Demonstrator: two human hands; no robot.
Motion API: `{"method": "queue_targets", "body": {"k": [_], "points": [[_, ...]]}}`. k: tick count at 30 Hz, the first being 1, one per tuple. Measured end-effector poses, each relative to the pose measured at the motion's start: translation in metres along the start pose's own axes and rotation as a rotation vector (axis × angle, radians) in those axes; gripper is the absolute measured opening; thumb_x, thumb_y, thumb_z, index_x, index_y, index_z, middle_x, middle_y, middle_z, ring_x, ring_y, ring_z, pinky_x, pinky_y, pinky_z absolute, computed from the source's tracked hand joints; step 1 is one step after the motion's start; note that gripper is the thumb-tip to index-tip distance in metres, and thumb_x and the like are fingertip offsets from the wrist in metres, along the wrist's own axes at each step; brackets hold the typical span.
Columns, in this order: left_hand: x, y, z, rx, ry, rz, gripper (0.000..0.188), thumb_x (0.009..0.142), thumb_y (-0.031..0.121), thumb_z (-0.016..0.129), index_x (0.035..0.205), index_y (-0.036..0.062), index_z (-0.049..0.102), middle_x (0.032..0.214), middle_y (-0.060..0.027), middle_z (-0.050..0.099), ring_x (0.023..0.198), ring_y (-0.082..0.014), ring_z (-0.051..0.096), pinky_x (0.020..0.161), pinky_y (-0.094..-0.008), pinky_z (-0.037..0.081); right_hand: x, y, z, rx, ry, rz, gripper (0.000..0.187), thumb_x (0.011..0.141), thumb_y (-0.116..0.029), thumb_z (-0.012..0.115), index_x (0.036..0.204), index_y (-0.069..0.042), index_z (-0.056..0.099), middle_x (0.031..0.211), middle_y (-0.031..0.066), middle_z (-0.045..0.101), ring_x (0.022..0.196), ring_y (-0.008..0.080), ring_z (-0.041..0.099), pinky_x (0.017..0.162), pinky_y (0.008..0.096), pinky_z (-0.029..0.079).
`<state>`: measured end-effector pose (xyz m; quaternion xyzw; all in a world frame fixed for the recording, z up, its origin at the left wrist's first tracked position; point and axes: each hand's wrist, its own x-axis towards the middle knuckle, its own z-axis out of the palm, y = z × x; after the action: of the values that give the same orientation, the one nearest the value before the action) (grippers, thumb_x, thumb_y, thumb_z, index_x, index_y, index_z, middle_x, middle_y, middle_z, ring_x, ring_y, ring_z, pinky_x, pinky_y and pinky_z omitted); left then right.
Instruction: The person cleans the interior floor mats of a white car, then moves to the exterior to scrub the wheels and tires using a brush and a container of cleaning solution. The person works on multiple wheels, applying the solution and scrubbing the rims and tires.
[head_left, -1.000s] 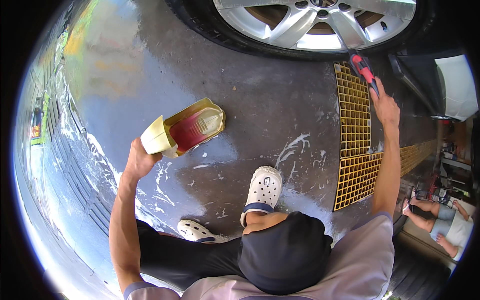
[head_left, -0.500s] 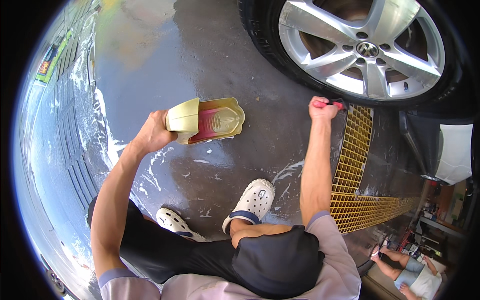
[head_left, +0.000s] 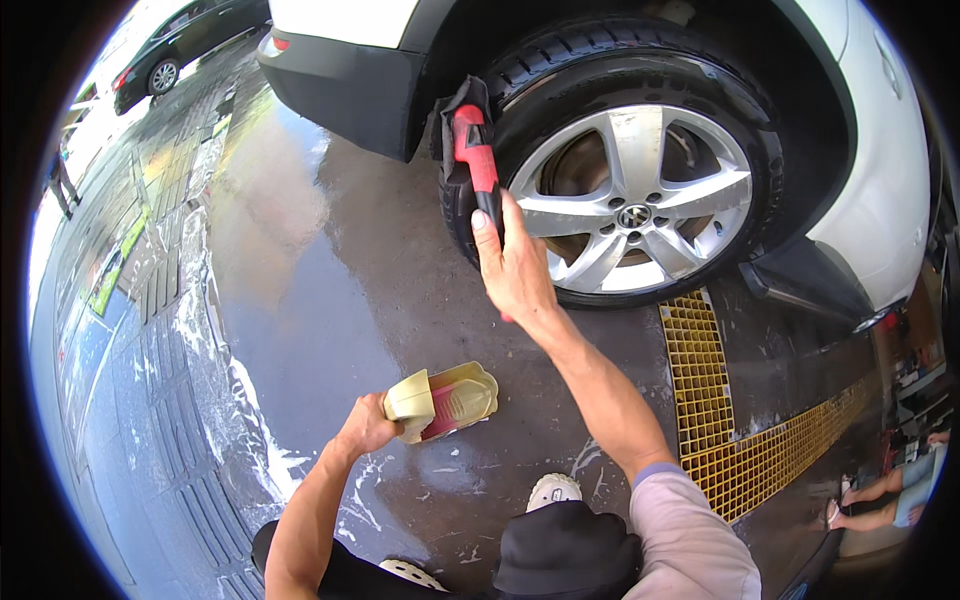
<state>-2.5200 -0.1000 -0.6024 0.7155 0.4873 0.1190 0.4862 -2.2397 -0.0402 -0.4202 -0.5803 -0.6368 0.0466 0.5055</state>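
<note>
My left hand (head_left: 368, 425) is closed round one end of a pale yellow plastic jug (head_left: 412, 408) cut open along its side. Pink residue or liquid shows in the jug, low over the floor. In my right hand (head_left: 520, 262) is a red and black handled applicator (head_left: 474, 150) with a dark pad at its head. That head is at the left edge of the black tyre (head_left: 540, 120), overlapping it in view; whether they touch I cannot tell. A silver spoked wheel (head_left: 638, 160) sits inside the tyre.
The white car's dark bumper (head_left: 345, 90) overhangs at the upper left. A yellow floor grate (head_left: 700, 380) runs right of my right arm. Wet floor with foam streaks (head_left: 265, 430) lies to the left. A person's legs (head_left: 880, 500) show at the right edge.
My right hand has risen with the applicator from beneath the tyre to its upper left side. The view has shifted up, showing more of the car; my left hand still holds the jug.
</note>
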Motion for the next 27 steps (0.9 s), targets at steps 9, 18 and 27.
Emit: {"method": "queue_targets", "body": {"k": [9, 18, 27], "points": [[0.001, -0.008, -0.004, 0.089, 0.014, -0.026, 0.038, 0.073, 0.008, 0.075, 0.109, -0.0018, 0.072, 0.097, -0.0172, 0.077, 0.093, -0.0267, 0.074, 0.087, -0.0392, 0.057, 0.065, 0.047, -0.231, -1.205, 0.288, -0.158, 0.056, 0.103, -0.049, 0.055, 0.152, -0.025, 0.042, 0.077, 0.0199, 0.069, 0.061, 0.0409, 0.071, 0.052, 0.0511, 0.058], [0.011, -0.003, -0.001, 0.049, -0.014, -0.008, 0.034, 0.073, 0.009, 0.077, 0.105, -0.002, 0.073, 0.094, -0.0155, 0.078, 0.088, -0.022, 0.074, 0.084, -0.0375, 0.057, 0.053, 0.078, -0.321, 0.871, 0.842, 0.51, 0.031, 0.11, -0.047, 0.042, 0.115, -0.017, 0.047, 0.072, 0.0006, 0.046, 0.053, 0.0123, 0.043, 0.044, 0.0283, 0.037], [0.005, -0.013, -0.004, 0.065, 0.002, -0.008, 0.037, 0.072, 0.003, 0.076, 0.11, 0.0013, 0.075, 0.098, -0.011, 0.079, 0.091, -0.0172, 0.072, 0.087, -0.0361, 0.058, 0.09, -0.04, -0.127, 1.274, 0.718, 0.566, 0.036, 0.111, -0.049, 0.033, 0.118, -0.015, 0.041, 0.074, 0.0028, 0.045, 0.052, 0.0136, 0.042, 0.042, 0.0313, 0.038]]}}
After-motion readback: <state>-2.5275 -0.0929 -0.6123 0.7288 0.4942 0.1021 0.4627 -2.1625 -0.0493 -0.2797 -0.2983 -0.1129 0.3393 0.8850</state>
